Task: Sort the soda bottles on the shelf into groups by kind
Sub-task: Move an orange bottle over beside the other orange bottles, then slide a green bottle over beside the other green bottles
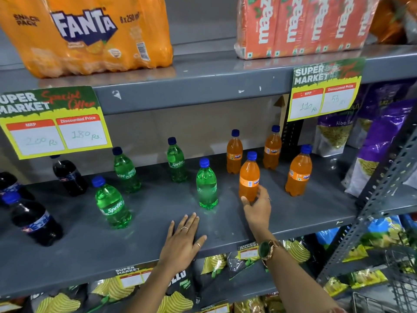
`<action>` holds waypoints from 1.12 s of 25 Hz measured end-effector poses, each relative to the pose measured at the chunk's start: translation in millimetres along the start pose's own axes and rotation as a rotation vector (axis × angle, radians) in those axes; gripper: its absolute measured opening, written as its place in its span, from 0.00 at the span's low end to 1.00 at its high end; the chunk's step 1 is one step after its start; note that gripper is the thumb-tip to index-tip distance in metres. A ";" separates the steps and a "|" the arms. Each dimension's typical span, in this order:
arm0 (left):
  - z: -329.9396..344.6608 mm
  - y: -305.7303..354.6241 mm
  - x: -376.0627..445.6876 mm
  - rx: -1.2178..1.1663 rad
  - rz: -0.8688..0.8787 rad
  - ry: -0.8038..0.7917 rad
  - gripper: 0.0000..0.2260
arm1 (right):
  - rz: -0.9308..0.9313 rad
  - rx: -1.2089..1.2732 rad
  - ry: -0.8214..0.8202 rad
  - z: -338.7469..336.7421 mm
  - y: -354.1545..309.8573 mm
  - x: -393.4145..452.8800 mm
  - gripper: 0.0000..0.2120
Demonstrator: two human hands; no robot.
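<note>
Already our right hand [257,207] is at the front Fanta bottle [249,177], which stands upright on the grey shelf [158,222] among three other orange Fanta bottles [299,171], at the right of the row. From the head view, we judge this bottle full and so fairly heavy for its size, stiff enough in the plastic wall to take a firm squeeze, smooth and perhaps a little slick, and tall enough to tip if pushed high up. We think the lower body, under the label, is the safe place to hold it, and that is where our hand sits: thumb on the left of the base, fingers curled round the right side, partly closed about the bottle and touching it, though we cannot tell how hard it presses. Our left hand [182,239] lies flat and spread on the shelf near its front edge, holding nothing. Four green Sprite bottles [206,185] stand in the middle, just left of the Fanta group, and three dark cola bottles [33,220] stand at the far left, so the kinds look grouped.
</note>
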State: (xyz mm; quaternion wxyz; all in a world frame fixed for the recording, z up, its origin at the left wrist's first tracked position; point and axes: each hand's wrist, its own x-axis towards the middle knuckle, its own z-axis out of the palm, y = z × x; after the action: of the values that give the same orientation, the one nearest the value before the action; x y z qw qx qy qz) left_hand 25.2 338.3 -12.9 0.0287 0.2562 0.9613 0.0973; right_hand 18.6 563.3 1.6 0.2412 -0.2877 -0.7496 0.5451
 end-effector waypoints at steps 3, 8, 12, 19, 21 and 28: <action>0.5 -1.1 0.2 0.015 0.001 0.002 0.27 | 0.007 -0.006 0.037 0.6 0.3 1.1 0.27; 1.7 -2.2 3.4 0.020 0.003 -0.005 0.28 | -0.007 -0.038 0.039 1.4 -2.0 1.3 0.29; 1.4 -4.4 1.3 0.000 0.001 0.003 0.28 | 0.003 0.032 0.118 0.5 -5.2 -8.7 0.34; -36.1 -17.6 -5.0 -0.099 -0.044 0.016 0.31 | -0.161 -0.009 -0.061 32.8 -41.5 -37.3 0.10; -37.6 -25.7 -11.1 -0.123 -0.079 -0.004 0.32 | -0.135 0.011 -0.213 45.4 -42.9 -38.5 0.14; -26.6 -40.5 -33.4 -0.186 -0.138 -0.083 0.35 | -0.160 -0.013 -0.345 73.1 -38.8 -59.5 0.24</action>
State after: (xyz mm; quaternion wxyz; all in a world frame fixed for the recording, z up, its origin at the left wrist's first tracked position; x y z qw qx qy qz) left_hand 31.7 282.6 5.1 0.0989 0.1896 0.9614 0.1733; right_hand 5.5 463.1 14.8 0.1499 -0.1309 -0.8039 0.5604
